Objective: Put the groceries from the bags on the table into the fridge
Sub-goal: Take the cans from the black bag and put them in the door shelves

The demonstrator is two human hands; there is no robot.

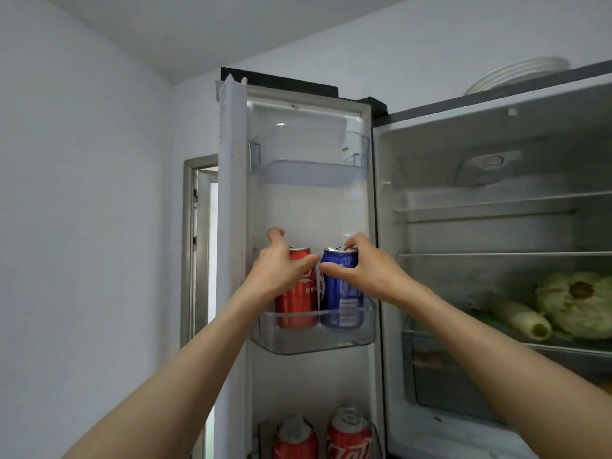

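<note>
Head view: an open fridge, its door (311, 210) swung out to the left and the cabinet (496, 226) to the right. Left of the door, a plain wall (82, 193) and a doorway (198, 243) behind the door's edge. The top bin (309, 172) of the door is clear plastic; a small green scrap lies near its right end. In the middle bin (314, 342) two cans stand upright and touch each other: a red can (294, 306) on the left, a blue can (342, 303) on the right. The left hand (281, 266) grips the red can near its top, fingers curled round its far side and thumb across its front. The right hand (367, 263) grips the blue can near its rim, thumb on the front and fingers over the top edge. Both cans sit with their bases inside the bin. In the lowest bin visible, two more red cans (321, 437) stand side by side, cut by the frame edge. Inside the cabinet, two upper shelves (496, 255) are seen edge-on; on the shelf below them lie a cabbage (576, 303) and, just to its left, a pale stalk vegetable (520, 318). A drawer (463, 385) sits beneath. Stacked plates (516, 74) rest on top of the fridge.
</note>
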